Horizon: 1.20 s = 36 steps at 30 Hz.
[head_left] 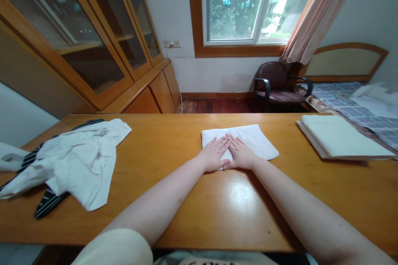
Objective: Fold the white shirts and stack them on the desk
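Note:
A folded white cloth [256, 143] lies flat on the wooden table [155, 145] in front of me. My left hand [214, 154] rests palm down on its left part, fingers stretched out. Beside it my right hand [241, 153] lies flat on the same cloth, fingers extended, the two hands' fingertips and thumbs meeting. Both hands cover the cloth's near left area, so that part is hidden. Neither hand grips anything.
A crumpled white garment [81, 161] with black striped parts lies at the table's left. On the right sits a stack of folded white cloth [342, 136]. Beyond the table are a glass-door cabinet [124, 29], an office chair [276, 83] and a bed [357, 99].

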Each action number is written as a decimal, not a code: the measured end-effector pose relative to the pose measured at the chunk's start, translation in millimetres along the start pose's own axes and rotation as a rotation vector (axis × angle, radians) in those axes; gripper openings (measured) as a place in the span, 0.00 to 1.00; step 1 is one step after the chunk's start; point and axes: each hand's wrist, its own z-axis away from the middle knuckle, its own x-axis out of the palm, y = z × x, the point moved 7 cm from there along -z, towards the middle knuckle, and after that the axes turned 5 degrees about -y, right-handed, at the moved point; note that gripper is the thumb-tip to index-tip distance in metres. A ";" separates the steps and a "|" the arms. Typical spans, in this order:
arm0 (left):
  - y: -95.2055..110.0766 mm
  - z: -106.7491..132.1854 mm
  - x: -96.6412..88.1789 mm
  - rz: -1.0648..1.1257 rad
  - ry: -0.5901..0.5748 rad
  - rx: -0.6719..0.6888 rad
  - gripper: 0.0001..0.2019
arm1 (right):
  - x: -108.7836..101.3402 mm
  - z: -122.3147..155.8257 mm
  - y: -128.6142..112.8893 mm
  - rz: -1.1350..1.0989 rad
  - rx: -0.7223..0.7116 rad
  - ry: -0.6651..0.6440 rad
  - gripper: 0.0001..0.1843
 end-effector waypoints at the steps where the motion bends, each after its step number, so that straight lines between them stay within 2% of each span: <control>1: -3.2 4.6 2.3 0.009 -0.024 -0.029 0.39 | -0.3 0.3 0.3 -0.002 -0.003 -0.001 0.68; 6: -31.1 24.6 5.5 0.028 -0.070 -0.275 0.49 | -1.1 2.0 1.4 -0.017 -0.013 -0.034 0.70; 12: -47.1 32.0 6.4 0.033 -0.096 -0.464 0.56 | -4.7 2.5 0.6 -0.067 -0.012 -0.029 0.72; 14: -50.0 32.5 7.3 0.061 -0.093 -0.505 0.56 | -6.6 2.9 2.5 -0.133 -0.009 -0.021 0.68; 16: -52.9 32.9 7.8 0.123 -0.074 -0.535 0.50 | -8.4 3.5 7.0 -0.255 -0.011 -0.003 0.58; 18: -57.4 34.4 3.8 0.211 0.015 -0.568 0.38 | -10.2 4.5 14.0 -0.434 -0.028 0.043 0.46; 20: -65.7 40.5 -5.7 0.273 0.173 -0.651 0.30 | -13.3 6.8 25.4 -0.675 -0.030 0.145 0.38; 22: -74.7 50.6 -16.7 0.253 0.314 -0.773 0.27 | -17.1 12.1 42.1 -0.924 0.023 0.303 0.34; 24: -79.3 58.2 -26.0 0.188 0.370 -0.859 0.26 | -21.2 21.0 57.7 -1.042 0.137 0.460 0.31; 26: -79.1 60.4 -32.6 0.140 0.363 -0.879 0.23 | -27.6 28.7 61.8 -0.938 0.240 0.504 0.27; 27: -78.2 60.3 -34.2 0.133 0.347 -0.882 0.21 | -31.5 30.1 57.9 -0.831 0.251 0.470 0.24; 29: -75.6 59.2 -33.6 0.160 0.302 -0.888 0.19 | -37.2 28.6 41.4 -0.606 0.186 0.341 0.19; 32: -71.2 56.2 -23.9 0.330 0.247 -0.894 0.22 | -40.2 25.3 17.5 -0.362 0.068 0.211 0.15; 36: -68.6 53.3 -15.1 0.553 0.321 -0.901 0.23 | -40.8 24.0 12.0 -0.219 0.134 0.192 0.15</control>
